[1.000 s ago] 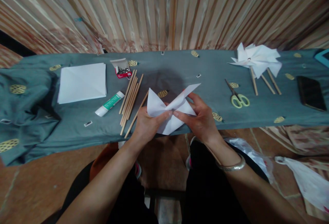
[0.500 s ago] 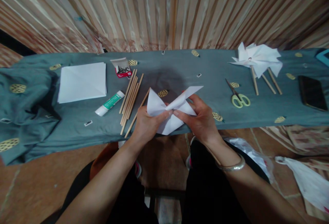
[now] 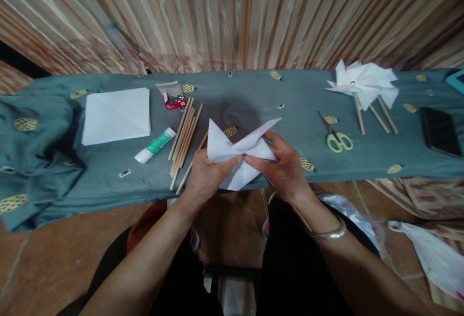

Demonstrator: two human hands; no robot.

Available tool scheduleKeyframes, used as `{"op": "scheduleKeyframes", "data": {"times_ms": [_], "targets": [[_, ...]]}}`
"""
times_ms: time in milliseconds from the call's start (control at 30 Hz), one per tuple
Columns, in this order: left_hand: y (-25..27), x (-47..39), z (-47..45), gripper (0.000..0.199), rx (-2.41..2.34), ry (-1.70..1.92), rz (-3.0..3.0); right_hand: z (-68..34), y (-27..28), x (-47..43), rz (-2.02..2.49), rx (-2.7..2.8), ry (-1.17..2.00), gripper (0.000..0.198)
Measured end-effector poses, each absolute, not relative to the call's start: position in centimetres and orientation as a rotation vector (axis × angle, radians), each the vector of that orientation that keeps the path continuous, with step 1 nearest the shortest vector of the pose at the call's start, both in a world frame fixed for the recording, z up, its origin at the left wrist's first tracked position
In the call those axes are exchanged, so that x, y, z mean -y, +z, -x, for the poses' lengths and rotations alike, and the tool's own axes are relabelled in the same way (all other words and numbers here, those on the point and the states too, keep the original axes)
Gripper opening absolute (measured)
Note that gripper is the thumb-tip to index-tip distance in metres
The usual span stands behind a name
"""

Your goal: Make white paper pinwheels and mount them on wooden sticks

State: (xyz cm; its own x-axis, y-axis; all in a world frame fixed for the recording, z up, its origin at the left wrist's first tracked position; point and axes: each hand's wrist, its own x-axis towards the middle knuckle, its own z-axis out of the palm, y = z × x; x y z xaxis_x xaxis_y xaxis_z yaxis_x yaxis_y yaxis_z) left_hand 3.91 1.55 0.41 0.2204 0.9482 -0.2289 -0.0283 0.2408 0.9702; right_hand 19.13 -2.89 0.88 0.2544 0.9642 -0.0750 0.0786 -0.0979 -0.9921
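Observation:
Between my hands, over the table's front edge, is a white paper pinwheel (image 3: pixel 237 175) with its tips folded in to the middle. A small dark pin head (image 3: pixel 244 155) shows at its centre. My left hand (image 3: pixel 206 173) grips the pinwheel's left side, thumb pressed beside the pin. From the right, my right hand (image 3: pixel 286 166) holds it the same way, its thumb meeting the pin from the other side. My other fingers are behind the paper, partly hidden. One wooden stick (image 3: pixel 188 173) lies just beside my left hand.
Left of my hands lie several wooden sticks (image 3: pixel 184 137), a glue tube (image 3: pixel 155 146), an open box of pins (image 3: pixel 174 99) and a stack of white paper (image 3: pixel 116 115). To the right are scissors (image 3: pixel 337 137), finished pinwheels (image 3: pixel 366 81) on sticks and a phone (image 3: pixel 440 130).
The pinwheel has tilted slightly in my hands, and its upper right blade now reaches less far right. Both thumbs stay pressed near the centre; the things on the table have not moved.

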Motion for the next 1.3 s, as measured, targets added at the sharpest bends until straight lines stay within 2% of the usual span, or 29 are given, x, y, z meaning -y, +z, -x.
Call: {"op": "scheduleKeyframes", "data": {"times_ms": [400, 500, 600, 733, 867, 1000, 1133, 1233, 1300], "targets": [[0.2, -0.7, -3.3, 0.048, -0.875, 0.756, -1.072, -19.9, 0.7, 3.2, 1.456, 0.900, 1.072, 0.053], [0.1, -1.4, -2.2, 0.049, -0.834, 0.747, -1.185, -20.6, 1.0, 3.3, 1.468, 0.866, 1.055, 0.050], [-0.2, -2.9, -0.4, 0.060, -0.917, 0.791, -1.389, -21.1, 1.3, 3.5, 1.472, 0.845, 1.053, 0.050], [-1.2, -4.9, 1.3, 0.044, -1.179, 0.841, -1.882, -21.1, 1.5, 3.9, 1.474, 0.883, 1.057, 0.048], [-2.1, -5.9, 1.2, 0.039, -1.347, 0.772, -2.251, -20.3, 1.7, 4.5, 1.502, 0.995, 1.001, 0.045], [-2.7, -6.5, 0.7, 0.037, -1.385, 0.680, -2.379, -19.4, 2.5, 5.8, 1.565, 1.199, 0.880, 0.052], [-2.6, -6.6, 0.1, 0.033, -1.376, 0.707, -2.189, -19.0, 3.1, 6.9, 1.565, 1.410, 0.659, 0.048], [-1.6, -5.9, -1.0, 0.028, -1.215, 0.847, -1.710, -19.0, 3.5, 7.3, 1.546, 1.542, 0.435, 0.045], [-0.6, -4.9, -2.0, 0.031, -1.069, 0.883, -1.328, -19.2, 3.8, 7.3, 1.524, 1.586, 0.354, 0.044]]}}
